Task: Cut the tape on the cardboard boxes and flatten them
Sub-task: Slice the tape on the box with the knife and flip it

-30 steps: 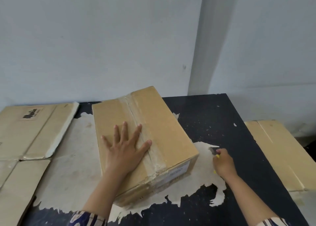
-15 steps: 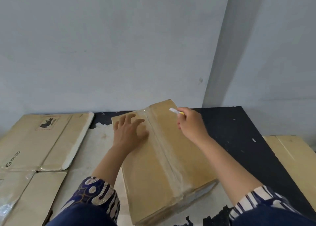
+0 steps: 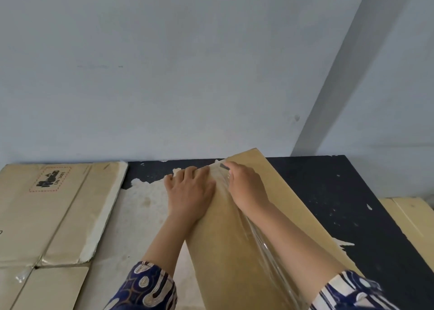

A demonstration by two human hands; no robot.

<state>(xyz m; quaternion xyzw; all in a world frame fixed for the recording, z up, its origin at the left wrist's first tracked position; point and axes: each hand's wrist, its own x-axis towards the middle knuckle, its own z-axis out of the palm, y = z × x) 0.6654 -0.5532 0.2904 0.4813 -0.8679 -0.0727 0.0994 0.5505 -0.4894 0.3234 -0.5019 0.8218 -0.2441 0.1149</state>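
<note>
While the box (image 3: 237,227) sits on the desk (image 3: 328,192) right under the camera, both hands are up at its far edge, on either side of the clear tape (image 3: 265,246) that runs down the middle seam. Left hand (image 3: 191,192) lies palm down on the left flap, fingers curling over the far edge of the box, so that grip is wrapped on the box itself. Right hand (image 3: 246,187) is fisted round a cutter (image 3: 224,167), fingers together tight on it, and only a small dark bit of the tool pokes out past the knuckles, right at the far end of the tape. Can't really make out the blade. The tape looks wrinkled and shiny along the seam, and the flaps are still closed.

Off to the left there's flat cardboard (image 3: 47,215) lying on the desk, with a red dashed label and a white foamy edge, well apart from the box. Another piece of cardboard (image 3: 408,215) peeks in on the right, beyond the desk edge. The desk top is dark with big patches worn pale. Patterned blue sleeves on both arms, plain grey-blue wall (image 3: 164,75) behind.
</note>
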